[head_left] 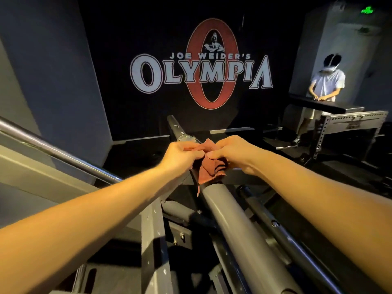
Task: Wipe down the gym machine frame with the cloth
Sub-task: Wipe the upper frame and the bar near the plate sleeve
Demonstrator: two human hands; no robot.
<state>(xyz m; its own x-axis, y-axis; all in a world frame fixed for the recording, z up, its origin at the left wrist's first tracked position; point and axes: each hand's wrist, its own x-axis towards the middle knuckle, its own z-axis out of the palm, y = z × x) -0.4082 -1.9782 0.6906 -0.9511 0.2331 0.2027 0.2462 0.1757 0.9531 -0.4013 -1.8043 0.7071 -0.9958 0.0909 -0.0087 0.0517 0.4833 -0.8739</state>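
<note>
A thick grey tube of the gym machine frame (231,211) runs from the lower right up toward the middle of the view. A reddish-brown cloth (210,166) lies bunched on top of this tube, one corner hanging down its left side. My left hand (180,154) grips the cloth from the left with curled fingers. From the right, my right hand (235,152) pinches the same cloth, thumb near my left thumb. Both forearms stretch out over the machine.
A chrome bar (63,154) slants along the left. Thinner dark tubes (282,228) and bolted brackets lie beside the main tube. At the far right a person in a white shirt (326,83) stands behind a perforated rack (347,122). A dark wall with a large logo is ahead.
</note>
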